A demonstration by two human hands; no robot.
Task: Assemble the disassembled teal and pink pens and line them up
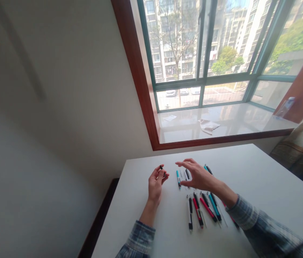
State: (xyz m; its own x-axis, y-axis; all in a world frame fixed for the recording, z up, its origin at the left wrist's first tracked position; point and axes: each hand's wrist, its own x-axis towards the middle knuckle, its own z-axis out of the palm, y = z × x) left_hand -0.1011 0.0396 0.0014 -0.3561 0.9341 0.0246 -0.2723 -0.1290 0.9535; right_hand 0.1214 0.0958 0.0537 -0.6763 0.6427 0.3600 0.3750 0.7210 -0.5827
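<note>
My left hand (155,184) is closed, with a short black pen part (161,167) pinched between thumb and fingers above the white table. To its right, my right hand (198,176) hovers with thumb and fingers spread and nothing between them. Under and beside the right hand lie a slim teal pen (178,179) and other pen pieces, partly covered by it. Nearer to me is a row of disassembled pens: a white-and-black one (190,215), a red one (198,212), another red one (207,208) and a teal one (214,207), with thin refills among them.
The white table (129,215) meets the wall and a red-brown window frame (156,146). On the window sill (232,122) rest a crumpled cloth or tissue (208,126) and a clear bottle-like object (285,107). A curtain (293,150) hangs at the right.
</note>
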